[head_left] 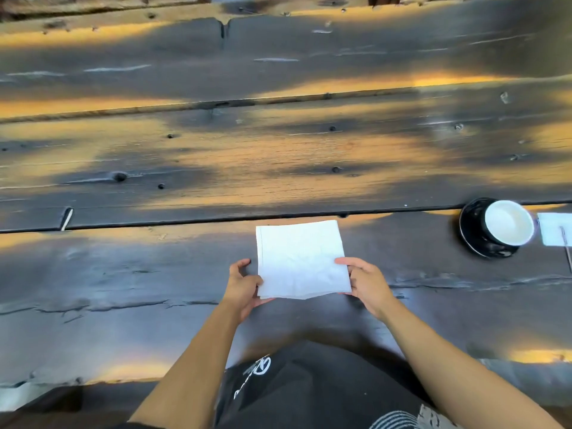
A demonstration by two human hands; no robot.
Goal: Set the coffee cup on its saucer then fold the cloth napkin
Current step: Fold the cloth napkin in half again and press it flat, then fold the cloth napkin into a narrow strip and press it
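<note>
No legible text: a white printed logo and a line of lettering on the person's dark garment (309,388) are too blurred and foreshortened to read.

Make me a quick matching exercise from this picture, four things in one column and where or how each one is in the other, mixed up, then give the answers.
1. napkin
2. coffee cup
3. saucer
4. wooden table

A. black, under the cup
B. white inside, far right
C. dark weathered planks
D. white, held at its near corners by left hand and right hand

Pairs: 1-D, 2-B, 3-A, 4-C
</note>
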